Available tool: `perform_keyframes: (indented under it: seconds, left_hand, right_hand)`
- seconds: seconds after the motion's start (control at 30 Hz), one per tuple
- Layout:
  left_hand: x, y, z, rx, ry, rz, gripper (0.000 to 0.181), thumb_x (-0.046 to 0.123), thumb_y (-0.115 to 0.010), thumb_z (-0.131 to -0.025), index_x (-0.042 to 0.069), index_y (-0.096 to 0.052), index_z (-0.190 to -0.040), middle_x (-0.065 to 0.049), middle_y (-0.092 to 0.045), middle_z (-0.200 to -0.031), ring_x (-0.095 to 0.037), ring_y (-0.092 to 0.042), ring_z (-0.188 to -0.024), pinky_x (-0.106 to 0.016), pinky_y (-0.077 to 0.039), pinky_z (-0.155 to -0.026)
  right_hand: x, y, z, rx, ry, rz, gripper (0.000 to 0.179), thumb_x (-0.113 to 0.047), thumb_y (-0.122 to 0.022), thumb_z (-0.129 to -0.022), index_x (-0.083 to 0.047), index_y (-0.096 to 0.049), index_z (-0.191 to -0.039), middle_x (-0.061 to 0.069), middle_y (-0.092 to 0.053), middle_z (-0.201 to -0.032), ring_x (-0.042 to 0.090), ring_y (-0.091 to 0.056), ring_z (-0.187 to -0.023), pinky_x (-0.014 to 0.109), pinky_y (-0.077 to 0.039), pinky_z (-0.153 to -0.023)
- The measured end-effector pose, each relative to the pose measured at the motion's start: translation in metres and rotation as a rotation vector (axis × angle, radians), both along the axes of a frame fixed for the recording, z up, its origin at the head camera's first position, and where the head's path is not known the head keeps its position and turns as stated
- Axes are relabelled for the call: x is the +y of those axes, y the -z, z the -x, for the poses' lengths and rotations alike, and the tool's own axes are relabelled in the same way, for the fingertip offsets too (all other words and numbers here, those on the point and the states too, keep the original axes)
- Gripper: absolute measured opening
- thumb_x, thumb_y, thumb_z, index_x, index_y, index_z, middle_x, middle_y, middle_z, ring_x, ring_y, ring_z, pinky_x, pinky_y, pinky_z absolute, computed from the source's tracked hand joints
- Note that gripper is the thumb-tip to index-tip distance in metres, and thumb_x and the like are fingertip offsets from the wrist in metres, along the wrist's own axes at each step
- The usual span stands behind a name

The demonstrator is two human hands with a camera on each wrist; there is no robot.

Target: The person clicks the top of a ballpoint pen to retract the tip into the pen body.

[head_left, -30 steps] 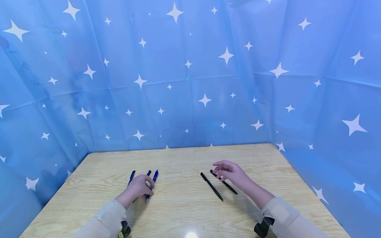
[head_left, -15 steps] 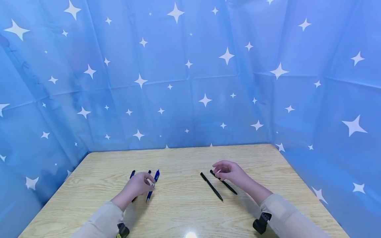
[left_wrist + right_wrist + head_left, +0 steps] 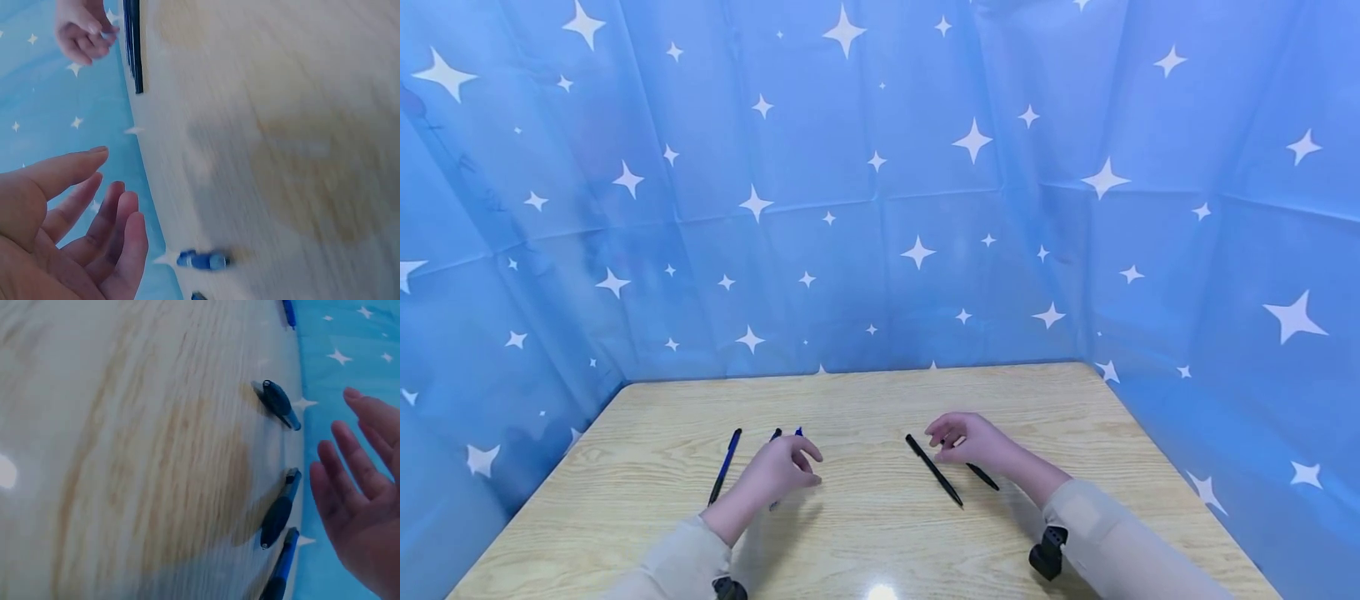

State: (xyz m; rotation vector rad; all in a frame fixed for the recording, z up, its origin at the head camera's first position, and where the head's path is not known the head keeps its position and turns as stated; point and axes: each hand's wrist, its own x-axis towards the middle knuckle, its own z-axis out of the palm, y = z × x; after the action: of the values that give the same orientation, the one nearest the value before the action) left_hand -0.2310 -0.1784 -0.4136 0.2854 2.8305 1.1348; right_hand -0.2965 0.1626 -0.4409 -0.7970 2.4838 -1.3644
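My left hand (image 3: pixel 775 471) hovers over the pens on the left, fingers loosely bent and apart from the thumb. Under it lies a blue pen (image 3: pixel 798 432), mostly hidden, and another dark-topped pen (image 3: pixel 776 433) pokes out behind the knuckles. A slim blue and black pen (image 3: pixel 725 467) lies farther left. My right hand (image 3: pixel 973 440) hangs loosely curled above a black pen (image 3: pixel 982 477), covering its upper part. Left of that is a second black pen (image 3: pixel 934 471). In the right wrist view, the palm and fingers (image 3: pixel 359 475) have nothing between them.
Everything lies on a light wood-grain table (image 3: pixel 857 533). A blue curtain (image 3: pixel 850 250) with white stars rises behind its back edge and along both sides. Dark wrist cameras, such as the right one (image 3: pixel 1048 553), hang under the sleeves.
My left hand has let go of the rightmost blue pen and moved right, now covering most of it. My right hand has shifted slightly left and nearer me.
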Motion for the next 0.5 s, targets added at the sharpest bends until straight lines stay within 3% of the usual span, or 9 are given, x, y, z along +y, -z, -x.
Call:
perform_keyframes:
  seconds: [0.27,0.5]
  left_hand:
    - [0.022,0.004,-0.003,-0.017,0.086,-0.044,0.024,0.006,-0.082,-0.077,0.005,-0.069,-0.097,0.001,-0.058,-0.073,-0.015,-0.054,-0.065,-0.032,-0.047,-0.059]
    - [0.038,0.010,-0.004,-0.022,0.107,-0.056,0.023,0.008,-0.082,-0.077,0.007,-0.070,-0.096,0.002,-0.059,-0.072,-0.014,-0.055,-0.065,-0.032,-0.047,-0.059]
  right_hand:
    - [-0.007,0.008,0.002,0.017,-0.041,-0.110,0.036,-0.011,-0.081,-0.080,-0.008,-0.068,-0.114,0.001,-0.065,-0.096,0.020,-0.054,-0.086,0.036,-0.046,-0.073]
    - [-0.009,0.011,0.005,0.050,-0.071,-0.192,0.037,-0.013,-0.086,-0.075,-0.011,-0.070,-0.108,-0.002,-0.061,-0.093,0.017,-0.050,-0.081,0.032,-0.045,-0.070]
